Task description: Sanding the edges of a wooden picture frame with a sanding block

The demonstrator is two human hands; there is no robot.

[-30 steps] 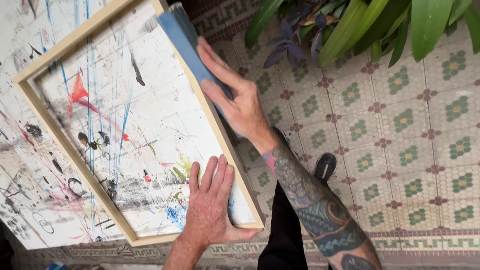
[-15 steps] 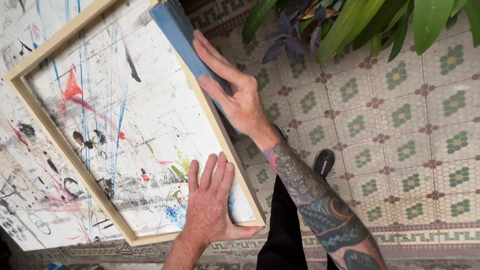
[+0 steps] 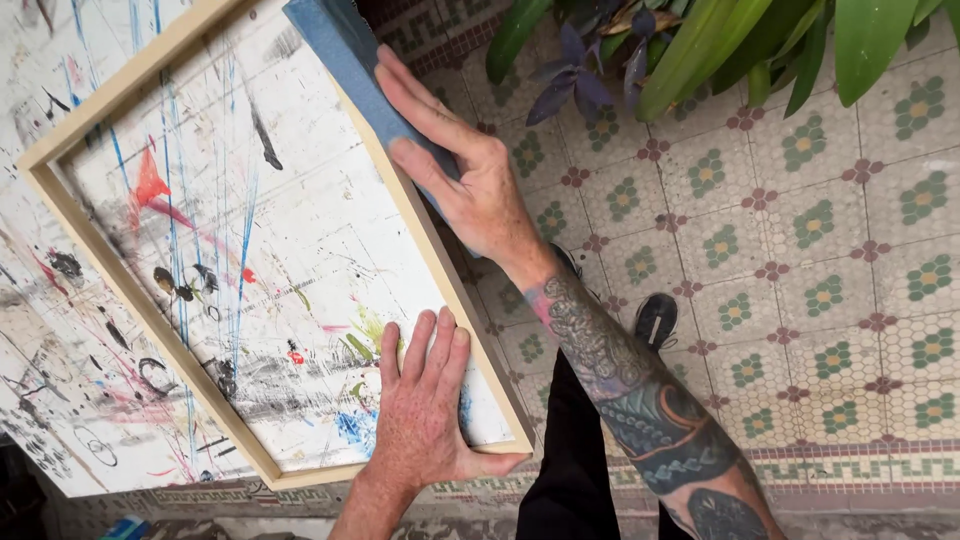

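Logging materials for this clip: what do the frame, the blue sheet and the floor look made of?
Frame: pale bare wood, seemingly unfinished, matte with faint grain. Blue sheet under the right hand: probably sandpaper or abrasive cloth, thin, flexible and dull. Floor: small mosaic tiles, likely ceramic, in flower patterns.

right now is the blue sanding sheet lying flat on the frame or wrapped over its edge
Wrapped over the edge. The blue sanding sheet bends around the wooden frame's right rail, pressed there by the right hand; the left hand lies flat on the paint-marked panel.

The blue sanding block point(image 3: 340, 50) runs off the top edge, its lower end hidden under the right hand point(image 3: 470, 185)
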